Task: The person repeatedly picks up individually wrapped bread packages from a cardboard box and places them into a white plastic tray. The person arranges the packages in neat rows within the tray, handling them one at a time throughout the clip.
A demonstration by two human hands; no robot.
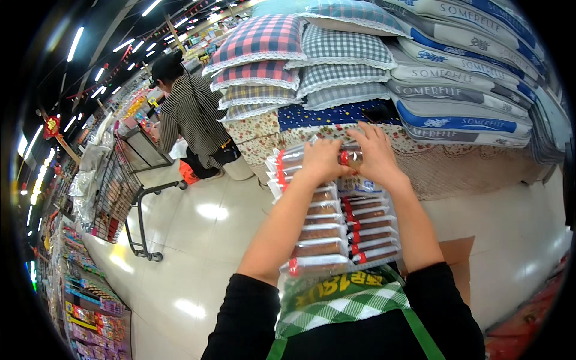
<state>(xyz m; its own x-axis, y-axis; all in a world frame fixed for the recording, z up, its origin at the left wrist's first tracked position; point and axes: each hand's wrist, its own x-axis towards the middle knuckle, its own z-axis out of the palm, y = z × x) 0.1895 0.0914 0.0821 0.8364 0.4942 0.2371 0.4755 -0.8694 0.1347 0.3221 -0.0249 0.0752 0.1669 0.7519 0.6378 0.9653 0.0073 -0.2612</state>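
Observation:
Two rows of individually wrapped brown snack packets lie before me, one a left row and the other a right row, with white and red ends on their clear wrappers. At the far end of the rows, my left hand and my right hand meet around one wrapped packet with a red band. My left fingers curl over its left side; the right thumb and fingers are at its right. Just below sits a piece with blue print. What supports the packets is mostly hidden.
Checked pillows and stacked packaged bedding rest on a cloth-covered display ahead. A person in a striped top stands at left, beyond a wire shopping cart. A cardboard flap shows at right. Snack shelves line the lower left.

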